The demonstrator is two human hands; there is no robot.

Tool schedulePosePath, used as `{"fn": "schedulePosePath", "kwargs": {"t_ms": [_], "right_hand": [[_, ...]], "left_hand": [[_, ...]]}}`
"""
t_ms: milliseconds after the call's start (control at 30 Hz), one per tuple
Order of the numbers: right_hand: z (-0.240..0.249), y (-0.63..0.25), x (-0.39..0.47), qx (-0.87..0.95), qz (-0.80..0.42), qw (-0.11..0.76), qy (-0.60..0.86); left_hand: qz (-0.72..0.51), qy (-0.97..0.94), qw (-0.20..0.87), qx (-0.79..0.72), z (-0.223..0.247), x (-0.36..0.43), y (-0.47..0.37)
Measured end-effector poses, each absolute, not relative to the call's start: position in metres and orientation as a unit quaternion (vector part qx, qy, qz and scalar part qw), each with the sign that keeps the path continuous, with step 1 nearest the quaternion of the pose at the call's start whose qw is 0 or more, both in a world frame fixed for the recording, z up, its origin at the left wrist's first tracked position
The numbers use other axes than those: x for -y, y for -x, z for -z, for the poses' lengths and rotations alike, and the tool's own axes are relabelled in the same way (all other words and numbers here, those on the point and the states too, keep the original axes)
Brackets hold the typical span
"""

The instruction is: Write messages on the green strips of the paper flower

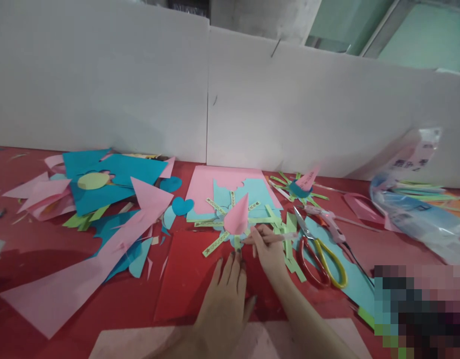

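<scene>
A pink paper cone stands on a light blue paper flower, with green paper strips spreading out around it; several strips carry dark marks. My right hand grips a pen, its tip at the strip in front of the cone. Lying flat with fingers stretched out, my left hand touches the near end of that strip with its fingertips. Under the fingers is a red sheet. Light blue paper and a pink sheet lie behind the cone.
Scissors with red and yellow handles and a pink glue gun lie to the right. Farther back is another cone piece. Pink and blue paper scraps cover the left. A white panel walls off the back.
</scene>
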State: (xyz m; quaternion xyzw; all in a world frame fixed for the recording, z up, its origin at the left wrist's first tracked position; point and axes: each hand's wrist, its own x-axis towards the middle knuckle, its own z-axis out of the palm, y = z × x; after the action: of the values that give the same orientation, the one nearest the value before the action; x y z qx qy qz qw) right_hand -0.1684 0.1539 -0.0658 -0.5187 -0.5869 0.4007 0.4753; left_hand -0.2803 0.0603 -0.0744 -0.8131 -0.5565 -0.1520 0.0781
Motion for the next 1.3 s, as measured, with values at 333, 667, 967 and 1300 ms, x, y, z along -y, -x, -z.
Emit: {"fn": "schedulePosePath", "kwargs": {"t_ms": [333,667,967,1300], "right_hand": [[0.0655,0.1676,-0.1551,0.585,-0.413,0.474,0.513],[0.0632,0.1673,-0.1541,0.593,-0.395,0.477,0.514],[0.0629,0.1686,-0.155,0.628,-0.37,0.463,0.505],[0.0636,0.1674,-0.1544,0.635,-0.363,0.44,0.521]], "left_hand": [[0.174,0.8,0.117,0.562,0.0769,-0.0581,0.278],[0.163,0.801,0.123,0.562,0.0795,-0.0587,0.2777],[0.149,0.805,0.112,0.563,0.0786,-0.0588,0.2772],[0.153,0.805,0.117,0.561,0.0781,-0.0592,0.2773]]}}
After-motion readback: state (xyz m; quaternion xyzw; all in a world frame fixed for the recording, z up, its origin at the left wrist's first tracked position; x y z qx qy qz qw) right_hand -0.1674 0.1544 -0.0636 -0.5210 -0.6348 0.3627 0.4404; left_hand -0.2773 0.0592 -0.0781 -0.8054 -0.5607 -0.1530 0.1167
